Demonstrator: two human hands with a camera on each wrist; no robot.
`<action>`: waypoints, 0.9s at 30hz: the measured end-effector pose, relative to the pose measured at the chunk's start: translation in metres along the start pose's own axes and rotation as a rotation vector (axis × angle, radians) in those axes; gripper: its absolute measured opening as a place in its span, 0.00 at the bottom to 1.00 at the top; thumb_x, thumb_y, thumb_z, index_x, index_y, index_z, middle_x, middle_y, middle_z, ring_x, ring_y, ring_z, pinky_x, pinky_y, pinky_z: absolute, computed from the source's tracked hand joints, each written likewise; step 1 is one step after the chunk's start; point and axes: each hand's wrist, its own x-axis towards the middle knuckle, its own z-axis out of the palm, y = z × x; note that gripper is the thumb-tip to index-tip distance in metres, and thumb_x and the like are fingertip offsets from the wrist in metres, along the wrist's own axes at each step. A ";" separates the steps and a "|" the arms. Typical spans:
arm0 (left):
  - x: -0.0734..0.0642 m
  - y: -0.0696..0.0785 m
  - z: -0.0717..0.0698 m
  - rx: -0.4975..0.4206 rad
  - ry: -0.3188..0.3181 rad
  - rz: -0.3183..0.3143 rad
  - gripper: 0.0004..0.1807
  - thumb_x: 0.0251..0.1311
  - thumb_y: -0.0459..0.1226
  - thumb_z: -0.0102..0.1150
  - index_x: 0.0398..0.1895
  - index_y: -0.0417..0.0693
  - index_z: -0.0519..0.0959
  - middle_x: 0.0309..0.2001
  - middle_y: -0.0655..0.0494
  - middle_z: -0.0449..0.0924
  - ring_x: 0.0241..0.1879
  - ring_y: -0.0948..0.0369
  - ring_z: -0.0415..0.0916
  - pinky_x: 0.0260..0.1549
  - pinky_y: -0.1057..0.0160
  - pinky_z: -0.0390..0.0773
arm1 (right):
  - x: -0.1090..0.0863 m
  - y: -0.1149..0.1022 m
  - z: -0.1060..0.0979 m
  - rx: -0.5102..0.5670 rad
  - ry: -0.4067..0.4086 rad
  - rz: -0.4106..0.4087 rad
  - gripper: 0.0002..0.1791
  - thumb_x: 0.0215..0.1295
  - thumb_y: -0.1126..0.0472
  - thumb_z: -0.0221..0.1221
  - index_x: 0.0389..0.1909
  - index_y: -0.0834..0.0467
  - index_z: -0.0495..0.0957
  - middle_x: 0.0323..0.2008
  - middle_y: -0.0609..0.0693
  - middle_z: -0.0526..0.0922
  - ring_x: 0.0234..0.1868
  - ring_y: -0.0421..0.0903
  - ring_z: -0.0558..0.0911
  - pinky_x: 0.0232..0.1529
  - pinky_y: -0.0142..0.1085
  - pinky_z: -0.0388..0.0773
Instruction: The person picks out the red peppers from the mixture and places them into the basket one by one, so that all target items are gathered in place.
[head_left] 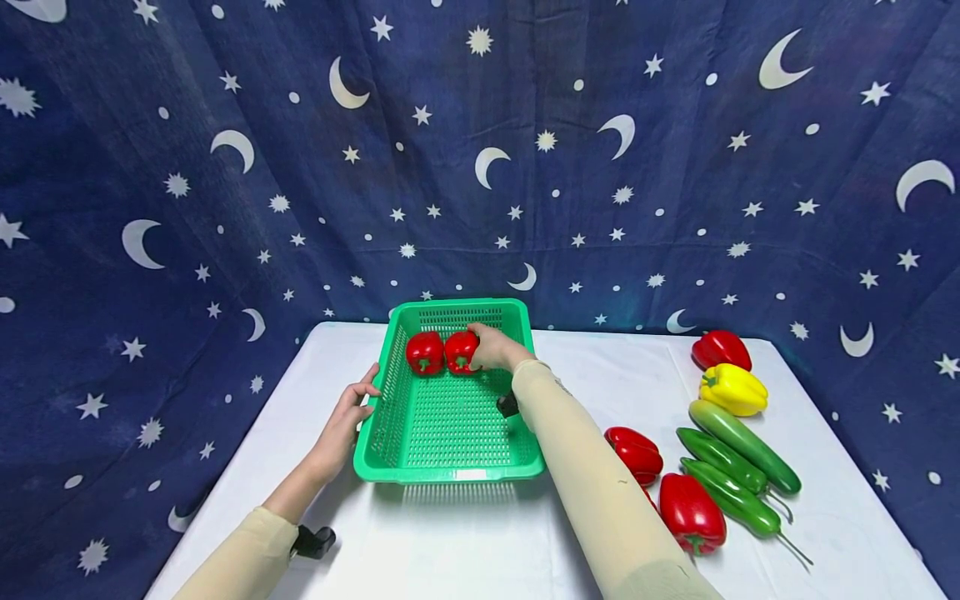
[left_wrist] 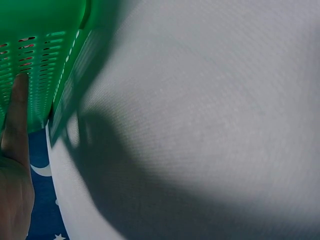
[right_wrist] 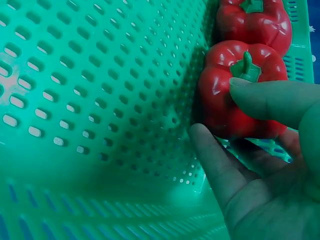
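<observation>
A green perforated plastic basket stands on the white-covered table, with two red bell peppers side by side at its far end. My right hand reaches inside and holds the right-hand red bell pepper; in the right wrist view the thumb lies near its green stem and the fingers curve around its side. Beside it is the other red bell pepper, stem facing me. Along the basket's left outer wall, my left hand rests with extended fingers against the side and rim.
On the table's right lie a red bell pepper, a yellow bell pepper, a cucumber and two long green peppers. More red bell peppers lie nearer, partly behind my right sleeve. A starry blue curtain hangs behind.
</observation>
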 end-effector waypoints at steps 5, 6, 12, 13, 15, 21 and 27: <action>0.000 -0.001 0.000 0.011 -0.002 -0.006 0.14 0.73 0.31 0.35 0.58 0.37 0.62 0.83 0.58 0.44 0.80 0.47 0.34 0.55 0.65 0.69 | -0.006 -0.003 -0.008 -0.026 -0.040 0.026 0.52 0.58 0.75 0.64 0.81 0.54 0.52 0.76 0.56 0.62 0.54 0.52 0.74 0.45 0.41 0.78; 0.001 -0.001 0.000 0.016 0.000 -0.007 0.14 0.73 0.31 0.35 0.58 0.37 0.62 0.83 0.59 0.44 0.80 0.47 0.34 0.55 0.65 0.69 | -0.008 -0.005 -0.011 -0.041 -0.043 0.025 0.52 0.58 0.75 0.64 0.81 0.53 0.51 0.77 0.55 0.61 0.56 0.52 0.73 0.49 0.43 0.77; 0.001 -0.001 0.000 0.025 0.007 -0.014 0.14 0.73 0.31 0.34 0.58 0.37 0.62 0.83 0.59 0.44 0.80 0.48 0.34 0.57 0.66 0.67 | -0.017 -0.017 -0.022 -0.134 -0.043 -0.006 0.50 0.58 0.73 0.64 0.81 0.56 0.52 0.78 0.55 0.58 0.74 0.52 0.62 0.66 0.47 0.66; 0.001 -0.001 0.001 0.021 0.007 -0.014 0.14 0.73 0.31 0.35 0.58 0.37 0.62 0.83 0.58 0.44 0.80 0.48 0.34 0.56 0.66 0.67 | -0.018 -0.019 -0.024 -0.144 -0.044 -0.009 0.50 0.58 0.73 0.64 0.81 0.57 0.52 0.78 0.55 0.58 0.75 0.52 0.62 0.67 0.47 0.66; 0.002 -0.001 0.001 0.016 0.005 -0.011 0.14 0.72 0.30 0.34 0.58 0.37 0.62 0.83 0.57 0.44 0.80 0.47 0.34 0.55 0.65 0.68 | -0.022 -0.022 -0.028 -0.161 -0.047 -0.018 0.50 0.59 0.73 0.63 0.81 0.57 0.52 0.79 0.55 0.58 0.75 0.52 0.62 0.64 0.45 0.68; 0.004 -0.002 0.001 0.008 0.005 -0.002 0.14 0.71 0.29 0.34 0.57 0.36 0.62 0.83 0.55 0.43 0.80 0.46 0.34 0.52 0.65 0.72 | -0.038 -0.029 -0.042 -0.163 -0.067 -0.077 0.48 0.61 0.72 0.61 0.81 0.57 0.51 0.79 0.53 0.56 0.69 0.51 0.65 0.55 0.44 0.68; 0.003 -0.003 0.000 0.021 0.011 0.012 0.13 0.72 0.28 0.34 0.56 0.35 0.63 0.83 0.53 0.43 0.80 0.45 0.34 0.52 0.67 0.71 | -0.055 -0.028 -0.053 -0.207 -0.090 -0.164 0.44 0.66 0.66 0.62 0.80 0.57 0.54 0.79 0.54 0.58 0.77 0.54 0.59 0.69 0.48 0.63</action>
